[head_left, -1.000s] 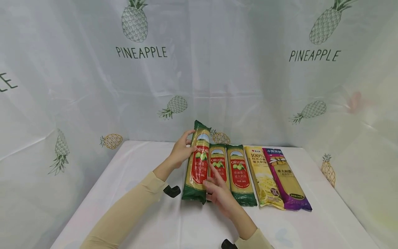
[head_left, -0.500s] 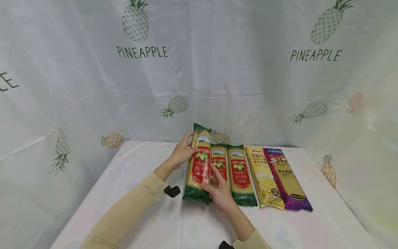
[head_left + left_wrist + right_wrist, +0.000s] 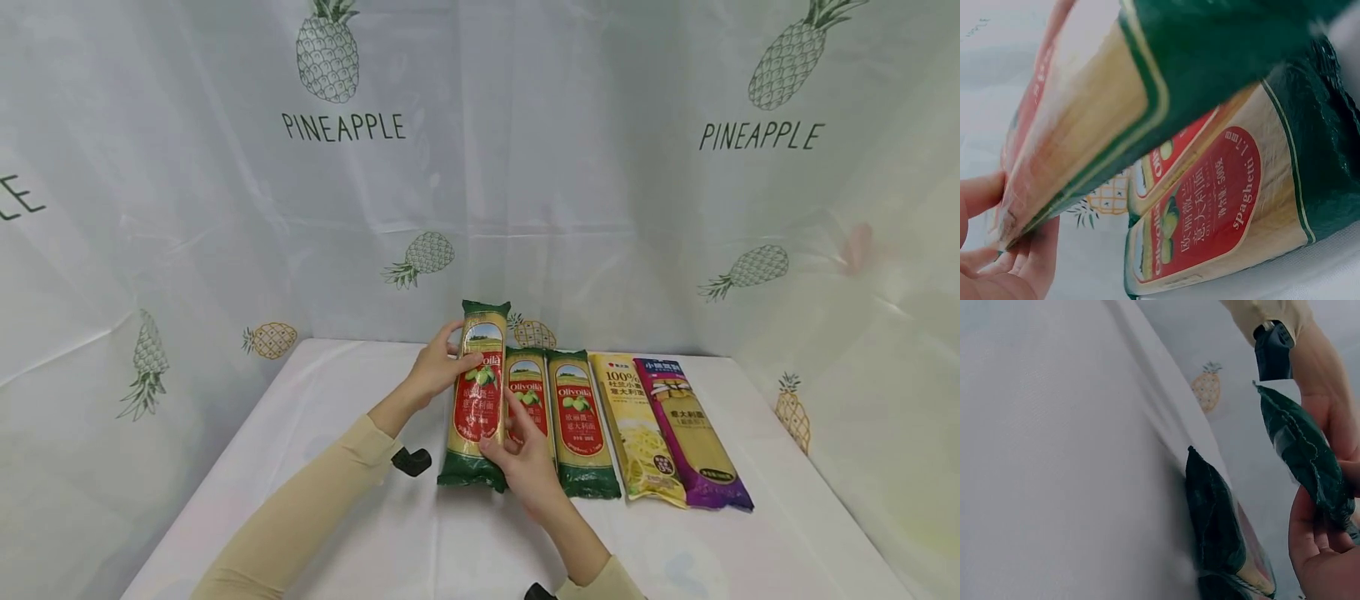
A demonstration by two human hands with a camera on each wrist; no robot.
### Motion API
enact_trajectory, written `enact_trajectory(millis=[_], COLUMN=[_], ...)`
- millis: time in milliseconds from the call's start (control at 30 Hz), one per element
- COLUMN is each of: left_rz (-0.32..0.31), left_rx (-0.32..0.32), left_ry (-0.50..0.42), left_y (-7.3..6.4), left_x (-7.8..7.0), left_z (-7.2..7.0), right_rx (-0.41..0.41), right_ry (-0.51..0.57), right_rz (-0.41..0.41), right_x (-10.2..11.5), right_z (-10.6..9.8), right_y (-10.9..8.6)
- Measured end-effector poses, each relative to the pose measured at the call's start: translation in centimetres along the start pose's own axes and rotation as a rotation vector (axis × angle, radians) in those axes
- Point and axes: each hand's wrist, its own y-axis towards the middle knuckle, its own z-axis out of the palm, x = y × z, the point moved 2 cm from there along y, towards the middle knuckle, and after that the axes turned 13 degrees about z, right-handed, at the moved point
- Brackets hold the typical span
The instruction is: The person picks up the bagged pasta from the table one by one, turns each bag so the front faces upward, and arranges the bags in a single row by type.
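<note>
Both hands hold a green and gold spaghetti packet (image 3: 480,400) with a red label, raised off the table. My left hand (image 3: 438,367) grips its upper left edge, thumb across the front and fingers behind. Lower down, the right hand (image 3: 531,462) pinches its right edge, thumb in front. In the left wrist view, the left hand (image 3: 1004,250) clasps one edge of the packet (image 3: 1085,125). The right wrist view has the packet's green end (image 3: 1300,447) with the right hand (image 3: 1322,550) around its side. Two matching spaghetti packets (image 3: 527,392) (image 3: 581,425) lie just right of it.
A yellow pasta packet (image 3: 637,429) and a purple pasta packet (image 3: 693,433) lie farther right, side by side and slightly slanted. All rest on a white-covered table (image 3: 360,533). Behind hangs a pineapple-print curtain (image 3: 555,183).
The held spaghetti packet has straightened slightly, its top end tipping left and down a little. Both hands keep their hold and shift only slightly with it. The other packets stay put.
</note>
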Motion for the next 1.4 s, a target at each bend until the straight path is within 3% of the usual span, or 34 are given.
enact_trajectory(millis=[200,433,567,733,900,1167,1400], left_rz=[-0.015,-0.043,-0.049,-0.061,-0.071,-0.101,-0.078], left_rx=[-0.033,-0.047,-0.062,-0.081,-0.018,0.079,0.139], left_ry=[-0.083,-0.22,-0.259,-0.275,-0.294,-0.274,-0.222], left_y=[0.3,0.4,0.5,0.5,0.4,0.1,-0.1], left_x=[0.6,1.1,1.2,1.7,2.5,4.2,5.2], left_z=[-0.1,-0.5,-1.0,-2.0,-3.0,-4.9,-6.3], right_rx=[-0.039,-0.071,-0.045,0.073,0.153,0.142,0.133], right_ry=[-0.055,-0.146,-0.168,-0.131,-0.096,-0.108,-0.144], right_rz=[-0.011,0.038,0.084,0.141,0.141,0.133,0.121], right_x=[0.4,1.1,1.6,1.5,1.0,0.6,0.2], right_z=[0.3,0.5,0.4,0.3,0.8,2.5,3.8], right_y=[-0.1,-0.6,-1.1,-1.4,-1.1,-0.4,0.4])
